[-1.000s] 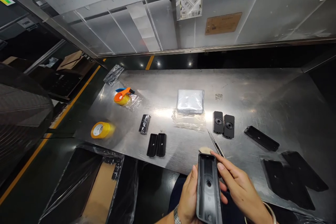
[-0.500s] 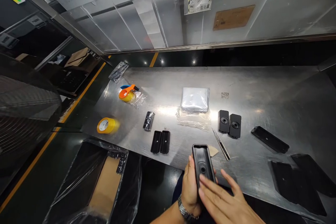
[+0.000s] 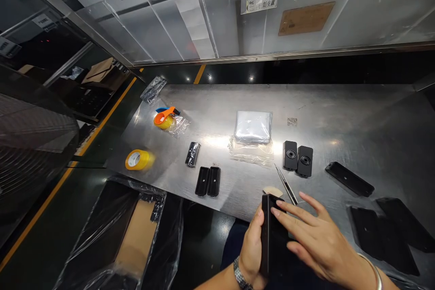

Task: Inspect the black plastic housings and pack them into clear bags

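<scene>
A long black tray-like part (image 3: 267, 235) is held at the front edge of the table, tilted so that its side wall faces the camera. My left hand (image 3: 250, 244) wraps around its left side. Over its upper right side lies my right hand (image 3: 316, 235), fingers spread, the fingertips at the part's rim and inner face. Just beyond the part are a beige scrap (image 3: 273, 191) and a silver cutter knife (image 3: 286, 184). Two black blocks with round discs (image 3: 290, 155) stand side by side behind the knife.
On the metal table (image 3: 210, 113) are clear bags (image 3: 253, 127), yellow tape (image 3: 137, 160), an orange tape dispenser (image 3: 165, 118), a wrapped black piece (image 3: 192, 154), two small trays (image 3: 203, 181) and several black parts (image 3: 350, 179) at right. A lined box (image 3: 136, 235) stands at lower left.
The black part has turned from showing its hollow inside to showing its side wall, and moved slightly right. My right hand has moved up and right along it.
</scene>
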Available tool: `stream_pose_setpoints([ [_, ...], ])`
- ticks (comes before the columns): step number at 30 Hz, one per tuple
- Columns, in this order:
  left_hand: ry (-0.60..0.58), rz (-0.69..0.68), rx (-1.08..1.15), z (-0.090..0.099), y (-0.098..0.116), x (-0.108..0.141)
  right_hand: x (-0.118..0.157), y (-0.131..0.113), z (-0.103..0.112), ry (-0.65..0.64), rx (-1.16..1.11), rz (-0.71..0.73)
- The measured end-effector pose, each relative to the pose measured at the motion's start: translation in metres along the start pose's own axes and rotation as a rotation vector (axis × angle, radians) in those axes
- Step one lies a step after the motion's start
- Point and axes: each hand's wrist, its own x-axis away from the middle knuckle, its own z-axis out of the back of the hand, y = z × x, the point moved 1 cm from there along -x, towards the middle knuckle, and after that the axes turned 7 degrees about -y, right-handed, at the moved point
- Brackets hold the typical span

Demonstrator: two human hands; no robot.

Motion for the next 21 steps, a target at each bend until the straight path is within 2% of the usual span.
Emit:
stream_pose_setpoints([
  [3, -0.020, 0.035, 0.091, -0.001, -0.001, 0.000, 0.009, -0.002, -0.014, 0.008, -0.133, -0.068],
  [5, -0.036, -0.040, 0.103, 0.000, -0.001, -0.001, 0.012, -0.013, -0.025, 0.024, -0.257, -0.130],
  [8, -0.050, -0.164, 0.102, 0.001, -0.001, -0.004, 0.013, -0.028, -0.046, 0.113, -0.469, -0.311],
  [12, 0.004, -0.317, 0.126, 0.005, -0.001, -0.012, 0.011, -0.028, -0.069, 0.290, -1.020, -0.647],
  [15, 0.014, -0.384, 0.023, 0.011, 0.001, -0.019, 0.008, -0.021, -0.070, 0.390, -1.460, -0.813],
  [17, 0.024, -0.374, -0.041, 0.014, 0.003, -0.021, 0.006, -0.019, -0.066, 0.397, -1.646, -0.874],
  [19, 0.035, -0.347, -0.080, 0.017, 0.006, -0.021, 0.006, -0.019, -0.062, 0.371, -1.688, -0.901],
  [21, 0.050, -0.327, -0.098, 0.020, 0.008, -0.021, 0.007, -0.021, -0.059, 0.371, -1.498, -0.883],
])
